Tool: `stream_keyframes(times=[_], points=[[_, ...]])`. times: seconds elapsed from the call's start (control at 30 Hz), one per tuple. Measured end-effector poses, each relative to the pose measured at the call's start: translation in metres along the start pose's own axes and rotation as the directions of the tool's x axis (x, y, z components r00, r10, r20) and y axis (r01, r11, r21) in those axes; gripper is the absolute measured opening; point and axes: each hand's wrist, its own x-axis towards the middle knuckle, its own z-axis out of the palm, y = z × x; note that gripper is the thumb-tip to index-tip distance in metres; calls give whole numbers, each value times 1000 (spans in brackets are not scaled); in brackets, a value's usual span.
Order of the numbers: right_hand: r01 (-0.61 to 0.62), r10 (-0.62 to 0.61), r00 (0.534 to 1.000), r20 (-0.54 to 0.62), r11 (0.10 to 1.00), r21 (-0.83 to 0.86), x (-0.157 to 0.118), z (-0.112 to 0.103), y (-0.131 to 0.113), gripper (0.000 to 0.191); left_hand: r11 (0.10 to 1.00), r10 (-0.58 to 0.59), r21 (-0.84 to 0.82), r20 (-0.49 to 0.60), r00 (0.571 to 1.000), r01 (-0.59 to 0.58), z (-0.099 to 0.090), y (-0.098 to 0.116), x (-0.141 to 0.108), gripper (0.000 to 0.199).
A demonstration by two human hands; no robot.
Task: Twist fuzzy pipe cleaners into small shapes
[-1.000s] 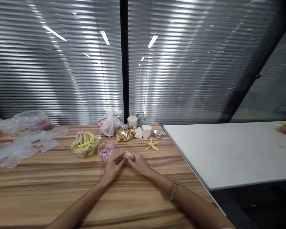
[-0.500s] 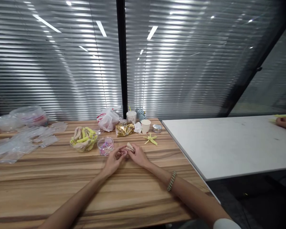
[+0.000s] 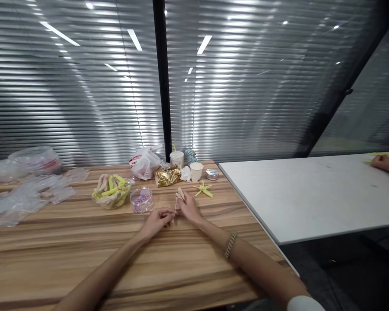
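Hands drawn apart now: right hand (image 3: 189, 208) closed on a small beige bundle (image 3: 180, 194), thin white thread (image 3: 175, 211) hanging from it, left hand (image 3: 156, 221) curled at the thread's lower end, grip unclear, mid-tabletop (image 3: 52, 259), just beside a clear tub (image 3: 141, 201)

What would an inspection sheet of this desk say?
Surface: wooden table.
Things in hand: pale twisted piece, thin thread hanging from it.
Clutter: clear plastic bags, bowl of yellow and beige pipe cleaners, lidded bead tub, gold foil packet, paper cup.
Fingers: right fingers hold the piece; left fingers beside the thread.
Cables: nothing seen.
Surroundings: white table, co-worker's hand on it; blinds behind glass.
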Motion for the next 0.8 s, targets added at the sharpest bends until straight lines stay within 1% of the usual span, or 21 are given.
stream_keyframes(times=[0.07, 0.13, 0.2, 0.27, 0.33, 0.43, 0.5, 0.53, 0.57, 0.63, 0.7, 0.8], points=[[45, -45, 998, 43, 999, 4, -4, 0, -2, 17, 999, -16, 41, 37, 999, 14, -3, 0, -2, 38], [133, -131, 983, 130, 991, -6, -8, -1, -5, 20, 997, -14, 76, 43, 999, 10, -7, 0, -4, 40], [224, -221, 950, 221, 974, 9, -11, -1, -8, 23, 997, 5, 78, 16, 1000, -6, -10, 1, -5, 46], [250, -258, 930, 261, 966, 63, -12, -2, -9, 24, 998, 36, 59, -29, 999, -34, -11, 1, -5, 48], [193, -233, 935, 267, 967, 169, -9, -1, -6, 27, 996, 69, 61, -68, 995, -64, -11, -1, -4, 45], [-6, -114, 945, 306, 931, 364, -3, 2, 2, 36, 989, 101, 124, -149, 984, -83, -12, -5, -2, 39], [-121, -27, 948, 318, 891, 438, 2, 4, 7, 41, 985, 103, 154, -205, 973, -72, -12, -8, 0, 40], [-152, 3, 949, 315, 880, 450, 3, 5, 8, 45, 985, 99, 161, -228, 969, -63, -13, -8, 0, 40], [-162, 17, 951, 309, 878, 450, 4, 5, 9, 49, 985, 92, 166, -242, 966, -52, -13, -9, 0, 40], [-143, 2, 949, 315, 893, 426, 5, 5, 9, 54, 983, 80, 178, -263, 961, -33, -13, -8, 0, 40], [-100, -51, 937, 345, 909, 405, 5, 4, 8, 56, 979, 95, 199, -278, 956, -40, -12, -7, 0, 39], [-32, -141, 903, 405, 919, 393, 4, 3, 8, 55, 970, 156, 225, -292, 943, -91, -12, -6, -1, 35]])
